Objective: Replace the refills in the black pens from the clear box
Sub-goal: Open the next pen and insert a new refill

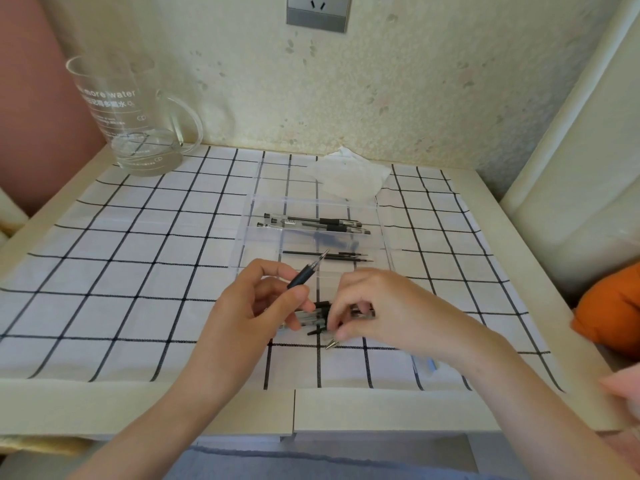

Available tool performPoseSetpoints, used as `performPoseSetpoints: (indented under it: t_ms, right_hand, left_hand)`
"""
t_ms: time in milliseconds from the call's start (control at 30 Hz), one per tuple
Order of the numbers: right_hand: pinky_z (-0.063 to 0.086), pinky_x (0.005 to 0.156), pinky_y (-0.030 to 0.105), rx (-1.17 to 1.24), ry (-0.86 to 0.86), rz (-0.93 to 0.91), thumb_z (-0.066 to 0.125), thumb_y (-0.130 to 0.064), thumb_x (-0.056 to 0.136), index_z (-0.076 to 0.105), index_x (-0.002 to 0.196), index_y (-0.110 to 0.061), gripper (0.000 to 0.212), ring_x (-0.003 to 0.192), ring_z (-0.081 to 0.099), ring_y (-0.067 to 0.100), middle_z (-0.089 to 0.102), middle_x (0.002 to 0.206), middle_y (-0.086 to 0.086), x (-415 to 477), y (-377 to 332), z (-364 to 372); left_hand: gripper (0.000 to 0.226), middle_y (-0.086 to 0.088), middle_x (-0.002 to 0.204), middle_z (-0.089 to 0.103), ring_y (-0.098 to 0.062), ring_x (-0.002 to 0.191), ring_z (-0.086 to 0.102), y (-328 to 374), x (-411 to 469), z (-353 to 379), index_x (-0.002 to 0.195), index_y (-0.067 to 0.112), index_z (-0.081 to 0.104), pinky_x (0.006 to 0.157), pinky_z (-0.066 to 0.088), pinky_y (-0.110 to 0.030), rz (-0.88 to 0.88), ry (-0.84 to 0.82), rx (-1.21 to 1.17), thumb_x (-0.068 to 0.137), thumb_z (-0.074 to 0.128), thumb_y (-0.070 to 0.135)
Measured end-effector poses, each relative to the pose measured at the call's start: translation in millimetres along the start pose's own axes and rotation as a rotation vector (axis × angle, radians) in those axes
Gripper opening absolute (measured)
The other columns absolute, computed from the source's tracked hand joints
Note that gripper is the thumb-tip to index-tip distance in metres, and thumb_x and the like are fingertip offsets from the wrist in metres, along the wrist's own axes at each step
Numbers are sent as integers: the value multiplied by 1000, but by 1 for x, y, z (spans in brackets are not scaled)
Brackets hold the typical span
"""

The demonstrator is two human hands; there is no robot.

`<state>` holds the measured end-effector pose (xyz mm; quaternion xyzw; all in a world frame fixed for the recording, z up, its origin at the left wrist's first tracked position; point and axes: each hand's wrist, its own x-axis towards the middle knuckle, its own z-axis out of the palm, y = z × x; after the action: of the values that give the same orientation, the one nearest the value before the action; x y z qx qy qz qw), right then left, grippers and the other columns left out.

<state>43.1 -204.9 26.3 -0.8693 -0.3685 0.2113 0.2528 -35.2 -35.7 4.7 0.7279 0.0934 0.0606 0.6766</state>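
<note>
A clear plastic box sits mid-table with two black pens in its far section and two loose black refills nearer me. My left hand grips a black pen, its metal tip pointing up and away. My right hand pinches small pen parts over several pens and pieces lying on the cloth between my hands. A small metal tip pokes out below my right fingers. What lies under my right palm is hidden.
A white cloth with black grid lines covers the table. A clear glass jug stands at the back left. A crumpled tissue lies behind the box. An orange object sits past the right edge.
</note>
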Motion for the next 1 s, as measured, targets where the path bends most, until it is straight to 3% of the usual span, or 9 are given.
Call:
performPoseSetpoints:
  t_ms: [100, 300, 400, 533, 633, 700, 833, 933, 1000]
  right_hand:
    - [41, 74, 23, -93, -55, -26, 70, -23, 82, 71, 89, -20, 8, 84, 43, 0, 53, 84, -7, -1, -4, 8]
    - [39, 81, 29, -219, -78, -67, 65, -21, 87, 69, 94, -16, 10, 86, 34, 0, 43, 83, -10, 2, -2, 17]
    - [37, 76, 18, -174, -86, -72, 63, -21, 88, 68, 91, -15, 8, 82, 35, -2, 42, 78, -14, 1, -2, 18]
    - [40, 67, 15, 101, 53, -32, 65, -22, 88, 65, 90, -25, 4, 75, 51, -1, 59, 82, -11, -3, -5, 6]
    - [46, 74, 17, 311, 243, -16, 61, -18, 90, 59, 110, -35, 27, 81, 59, 2, 65, 87, -12, -2, 2, -2]
    - [45, 72, 16, 434, 346, 4, 59, -12, 90, 64, 111, -29, 27, 80, 62, 1, 67, 86, -11, -2, 3, -7]
    - [44, 63, 12, 639, 473, -10, 62, -10, 88, 72, 90, -19, 14, 71, 60, -1, 72, 83, -10, -2, 1, -13]
    - [43, 62, 15, 804, 499, -23, 64, -15, 85, 72, 91, -17, 10, 61, 52, 6, 62, 67, -10, 0, 4, -13]
    - [45, 61, 20, 975, 480, -32, 64, -17, 80, 71, 94, -10, 17, 62, 53, 11, 62, 68, -1, 1, 5, -12]
  left_hand:
    - [8, 1, 70, 72, -7, 53, 58, 0, 0, 1, 91, 18, 56, 51, 42, -9, 1, 0, 2, 84, 61, 16]
    - [10, 1, 72, 72, -7, 54, 59, 0, 0, 2, 92, 18, 57, 52, 42, -10, -6, -3, 23, 83, 61, 19]
    - [10, 2, 72, 72, -7, 55, 59, 0, -1, 1, 92, 20, 57, 52, 42, -10, -7, -5, 27, 83, 61, 20]
    - [9, 2, 72, 72, -7, 55, 59, -1, 0, 1, 91, 21, 57, 52, 42, -10, -9, -9, 23, 83, 61, 21]
    - [11, 2, 72, 73, -7, 55, 60, 0, 0, 1, 92, 20, 57, 53, 43, -11, -10, -14, 26, 82, 61, 22]
    - [11, 2, 72, 73, -6, 55, 60, 0, 0, 0, 93, 18, 57, 52, 43, -10, -13, -14, 29, 83, 61, 20]
    - [10, 2, 73, 73, -6, 55, 60, 0, -1, 1, 93, 18, 57, 51, 43, -10, -17, -19, 29, 84, 61, 19]
    - [9, 2, 72, 73, -6, 54, 60, 0, -1, 2, 92, 17, 57, 51, 42, -8, -19, -25, 22, 84, 61, 18]
    - [9, 1, 72, 73, -6, 54, 60, 0, -1, 2, 92, 17, 58, 51, 41, -7, -22, -28, 21, 84, 61, 17]
